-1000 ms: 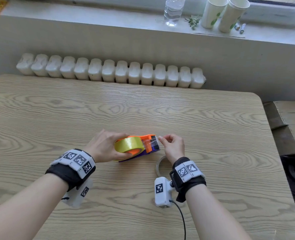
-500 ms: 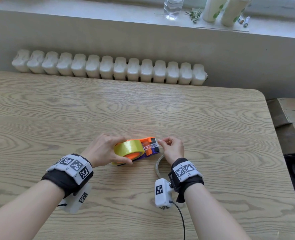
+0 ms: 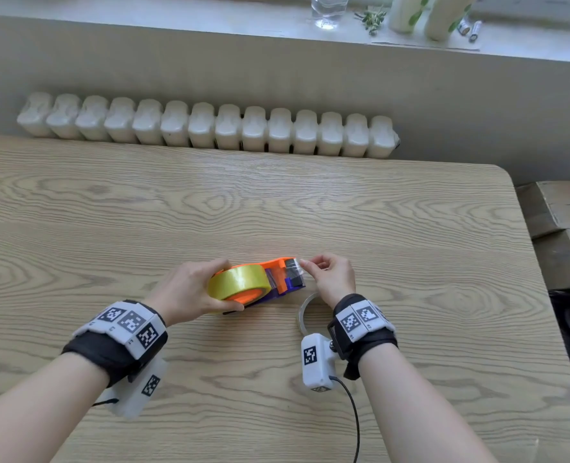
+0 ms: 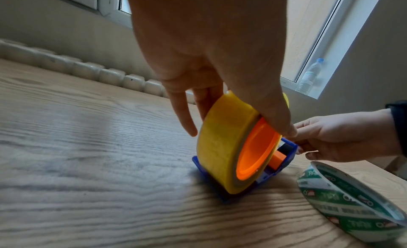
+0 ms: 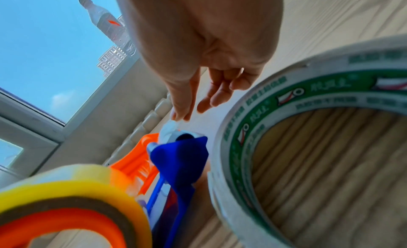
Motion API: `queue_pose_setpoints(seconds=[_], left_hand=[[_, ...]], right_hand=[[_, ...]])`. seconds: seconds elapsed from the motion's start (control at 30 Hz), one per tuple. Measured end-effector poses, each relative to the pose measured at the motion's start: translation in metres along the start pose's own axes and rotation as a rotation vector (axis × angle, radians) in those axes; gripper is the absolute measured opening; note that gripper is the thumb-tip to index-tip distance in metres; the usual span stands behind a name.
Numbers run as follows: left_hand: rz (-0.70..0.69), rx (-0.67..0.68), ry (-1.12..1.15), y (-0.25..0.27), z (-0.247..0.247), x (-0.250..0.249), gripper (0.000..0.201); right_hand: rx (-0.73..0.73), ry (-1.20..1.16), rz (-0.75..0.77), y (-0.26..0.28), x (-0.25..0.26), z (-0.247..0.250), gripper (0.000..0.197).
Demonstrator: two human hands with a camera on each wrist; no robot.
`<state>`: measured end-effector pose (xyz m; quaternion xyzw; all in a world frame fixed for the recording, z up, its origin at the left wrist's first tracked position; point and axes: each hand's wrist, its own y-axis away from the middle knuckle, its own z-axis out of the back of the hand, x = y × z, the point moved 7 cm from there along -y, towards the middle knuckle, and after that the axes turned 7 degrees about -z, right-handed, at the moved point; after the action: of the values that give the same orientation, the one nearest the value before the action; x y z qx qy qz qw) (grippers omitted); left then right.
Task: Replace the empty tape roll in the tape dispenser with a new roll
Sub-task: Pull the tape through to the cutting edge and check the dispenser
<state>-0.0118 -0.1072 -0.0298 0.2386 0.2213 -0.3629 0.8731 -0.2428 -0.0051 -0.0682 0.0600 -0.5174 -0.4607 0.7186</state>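
Two hands are working the orange-and-blue plastic tape dispenser near the wooden worktop's front edge.
Left hand is gripping the yellow tape roll; right hand is pinching the clear tape end.

A light wooden table with wavy grain and rounded far corners fills the scene. Near its middle stands a blue and orange tape dispenser, base on the wood, with a yellow tape roll mounted in it. Just right of it and nearer, an empty tape core, white and green, lies on the tabletop.
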Motion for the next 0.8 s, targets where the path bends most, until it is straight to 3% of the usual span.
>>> queue_pose_setpoints(seconds=[0.17, 0.27, 0.4, 0.63, 0.8], left_hand=[[0.008, -0.037, -0.022, 0.006, -0.001, -0.002, 0.068], [-0.003, -0.033, -0.046, 0.007, -0.002, -0.003, 0.062], [-0.001, -0.034, -0.106, 0.009, -0.002, -0.005, 0.062], [0.018, 0.014, -0.137, 0.011, -0.002, -0.002, 0.074], [-0.002, 0.032, -0.117, 0.011, -0.004, 0.002, 0.073]], right_hand=[[0.038, -0.054, -0.001, -0.001, -0.009, 0.002, 0.015], [0.075, -0.151, -0.096, -0.002, -0.019, -0.003, 0.016], [0.172, -0.388, -0.207, 0.004, -0.02, -0.01, 0.014], [0.163, -0.499, -0.239, 0.007, -0.017, -0.006, 0.013], [0.263, -0.534, -0.254, 0.008, -0.008, -0.001, 0.012]])
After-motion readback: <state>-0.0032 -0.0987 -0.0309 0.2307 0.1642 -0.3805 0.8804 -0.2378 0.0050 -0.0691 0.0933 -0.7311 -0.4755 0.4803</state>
